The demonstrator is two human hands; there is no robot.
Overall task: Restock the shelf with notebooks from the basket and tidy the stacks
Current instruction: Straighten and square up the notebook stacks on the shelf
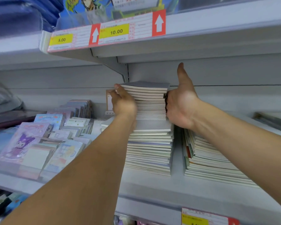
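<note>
A tall stack of pale notebooks [150, 143] stands on the grey shelf [152, 185]. Its upper part [150, 101] sits between my two hands. My left hand [122, 101] presses against the left side of those upper notebooks, fingers reaching toward the back. My right hand [180, 104] presses on their right side with the thumb pointing up, its fingers hidden behind the stack. A lower, slanting stack of notebooks [208, 161] lies to the right, under my right forearm. No basket is in view.
Packaged cartoon notepads and ring-bound pads [39, 143] fill the shelf to the left. The shelf above [201, 46] hangs close over the stack, with price labels [107, 34] on its front edge. A price tag [196, 218] marks the lower edge.
</note>
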